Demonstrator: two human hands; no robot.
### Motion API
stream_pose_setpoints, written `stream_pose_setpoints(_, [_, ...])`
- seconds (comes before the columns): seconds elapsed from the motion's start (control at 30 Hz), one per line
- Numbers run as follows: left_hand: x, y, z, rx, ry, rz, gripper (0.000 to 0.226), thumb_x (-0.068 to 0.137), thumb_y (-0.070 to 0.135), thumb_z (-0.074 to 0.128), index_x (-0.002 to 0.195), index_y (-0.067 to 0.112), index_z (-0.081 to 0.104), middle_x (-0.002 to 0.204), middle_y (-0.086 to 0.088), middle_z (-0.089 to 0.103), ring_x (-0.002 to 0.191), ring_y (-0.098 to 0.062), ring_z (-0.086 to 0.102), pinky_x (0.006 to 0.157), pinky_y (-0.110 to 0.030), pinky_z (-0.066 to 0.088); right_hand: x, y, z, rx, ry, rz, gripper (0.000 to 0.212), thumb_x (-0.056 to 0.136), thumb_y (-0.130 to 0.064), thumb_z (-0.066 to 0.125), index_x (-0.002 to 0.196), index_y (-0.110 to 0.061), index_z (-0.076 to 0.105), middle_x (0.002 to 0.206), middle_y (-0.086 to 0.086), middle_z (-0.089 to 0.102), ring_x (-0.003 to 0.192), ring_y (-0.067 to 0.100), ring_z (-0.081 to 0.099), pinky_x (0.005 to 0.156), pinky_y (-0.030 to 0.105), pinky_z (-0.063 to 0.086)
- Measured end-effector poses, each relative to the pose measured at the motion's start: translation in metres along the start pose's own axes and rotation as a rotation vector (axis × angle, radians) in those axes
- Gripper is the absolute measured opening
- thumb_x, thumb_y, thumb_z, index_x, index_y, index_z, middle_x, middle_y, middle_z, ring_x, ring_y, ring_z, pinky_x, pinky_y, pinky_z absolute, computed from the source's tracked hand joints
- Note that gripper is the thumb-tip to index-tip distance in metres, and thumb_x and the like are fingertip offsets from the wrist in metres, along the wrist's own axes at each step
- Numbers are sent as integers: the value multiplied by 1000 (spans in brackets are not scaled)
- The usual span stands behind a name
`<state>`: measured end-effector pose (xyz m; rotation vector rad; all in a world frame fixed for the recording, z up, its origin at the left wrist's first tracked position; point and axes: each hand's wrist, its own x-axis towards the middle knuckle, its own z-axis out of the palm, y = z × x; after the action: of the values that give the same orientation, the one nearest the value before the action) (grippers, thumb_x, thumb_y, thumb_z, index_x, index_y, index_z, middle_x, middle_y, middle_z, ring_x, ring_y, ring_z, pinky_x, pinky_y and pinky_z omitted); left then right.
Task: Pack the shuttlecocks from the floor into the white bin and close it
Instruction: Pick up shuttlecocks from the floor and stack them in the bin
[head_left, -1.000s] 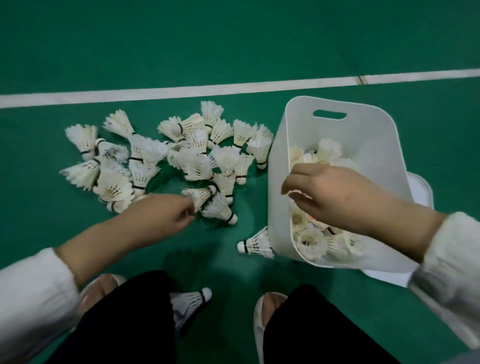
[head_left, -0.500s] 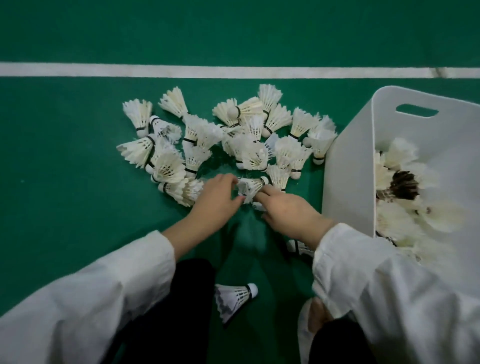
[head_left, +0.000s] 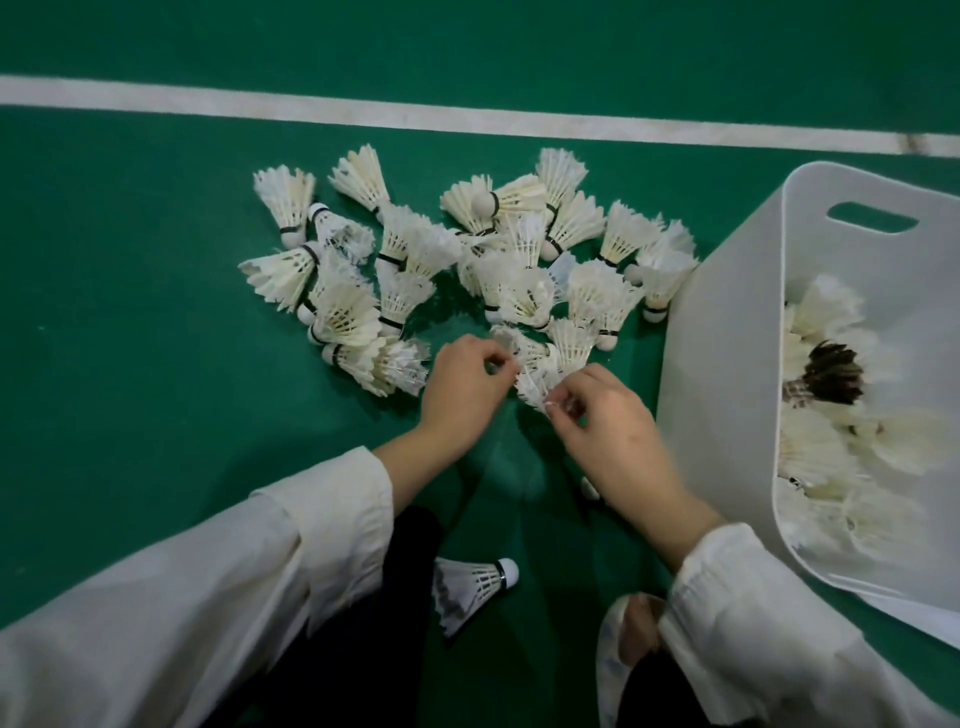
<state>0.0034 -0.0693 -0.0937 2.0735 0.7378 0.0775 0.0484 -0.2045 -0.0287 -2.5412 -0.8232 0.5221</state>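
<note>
The green floor (head_left: 130, 415) fills the view, and a white line (head_left: 363, 111) runs across it at the far side. At the lower left is the left sleeve (head_left: 208, 597), which is white.

A big pile of shuttlecocks (head_left: 405, 249) lies on the floor past the hands, on the near side of the line. They are white and lie on their sides, many touching or on top of each other.

The left hand (head_left: 462, 400) is at the near edge of the pile. Its fingers are curled and pinch the feathers of the first shuttlecock (head_left: 524, 348).

Close to the knees, 1 lone shuttlecock (head_left: 467, 584) lies by itself, well apart from the pile.

The second shuttlecock (head_left: 532, 387) touches the first one. The right hand (head_left: 613, 436) pinches its feathers with the thumb and fingertips. The 2 hands are near each other but do not touch.

Lower down is a light shoe (head_left: 618, 639), and beside it the right sleeve (head_left: 769, 639).

At the right stands the white bin (head_left: 722, 364), open at the top, with a slot handle (head_left: 872, 224) in its far wall. The pile ends just beside its left wall. Inside are more white shuttlecocks and 1 dark shuttlecock (head_left: 831, 371).
</note>
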Motion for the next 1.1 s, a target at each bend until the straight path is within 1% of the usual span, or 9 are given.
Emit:
stream_pose_setpoints(0.17, [-15, 2, -35, 141, -15, 310, 6, 83, 12, 57, 84, 6, 55, 87, -5, 56, 89, -18, 48, 79, -26, 38, -5, -4, -7, 118, 44, 33, 3, 84, -12, 62, 81, -12, 62, 87, -2, 55, 77, 20, 58, 75, 36, 48])
stream_pose_setpoints(0.27, [-32, -7, -62, 255, -95, 442, 7, 81, 5, 57, 82, 4, 50, 83, -7, 52, 77, -15, 45, 68, -21, 35, -4, -11, -4, 143, -3, 28, 5, 84, -10, 62, 80, -13, 61, 88, 1, 57, 78, 21, 58, 75, 32, 46])
stream_pose_setpoints(0.37, [-47, -19, -82, 293, -165, 405, 12, 85, 7, 54, 96, 6, 50, 84, -3, 52, 71, -11, 39, 62, -18, 26, -4, -13, 5, 137, -65, 29, 4, 83, -7, 61, 82, -10, 63, 88, 3, 57, 79, 21, 57, 74, 25, 41])
stream_pose_setpoints(0.57, [-58, -33, -98, 517, -221, 415, 41, 90, 40, 23, 120, 21, 45, 82, -2, 62, 70, -24, 59, 57, -32, 42, -7, -13, 15, 181, -102, 33, 5, 84, -7, 60, 85, -9, 64, 87, 0, 55, 80, 16, 54, 70, 20, 37])
stream_pose_setpoints(0.67, [-45, -36, -96, 806, -278, 312, 38, 99, 36, 25, 136, 30, 29, 69, 0, 56, 66, -27, 60, 53, -31, 39, -6, -12, 13, 189, -99, 31, 5, 83, -7, 60, 85, -8, 65, 87, 1, 56, 80, 17, 55, 69, 18, 36])
stream_pose_setpoints(0.77, [-29, -37, -92, 882, -370, 173, 50, 98, 33, 33, 144, 35, 13, 84, -5, 60, 77, -27, 59, 56, -31, 40, -5, -13, 12, 214, -95, 51, 6, 84, -6, 60, 85, -8, 65, 88, 2, 58, 82, 18, 57, 70, 18, 38])
stream_pose_setpoints(0.87, [-19, -42, -89, 932, -379, 145, 46, 96, 28, 38, 140, 32, 26, 101, -9, 63, 85, -29, 61, 62, -34, 46, -5, -14, 11, 227, -100, 65, 6, 84, -6, 60, 87, -8, 65, 89, 2, 58, 84, 19, 57, 73, 20, 41])
stream_pose_setpoints(0.97, [-16, -39, -85, 968, -330, 206, 20, 97, 24, 38, 113, 20, 48, 95, -6, 64, 82, -29, 60, 61, -35, 48, -4, -15, 9, 234, -90, 62, 7, 84, -6, 59, 87, -8, 65, 87, -1, 56, 85, 18, 56, 75, 22, 42])
stream_pose_setpoints(1.1, [-25, -28, -87, 805, -212, 260, 25, 98, 33, 33, 103, 19, 53, 94, -2, 62, 81, -27, 59, 58, -33, 45, -3, -16, 7, 253, -68, 58, 8, 85, -7, 58, 87, -10, 65, 87, -1, 57, 85, 16, 56, 75, 23, 42])
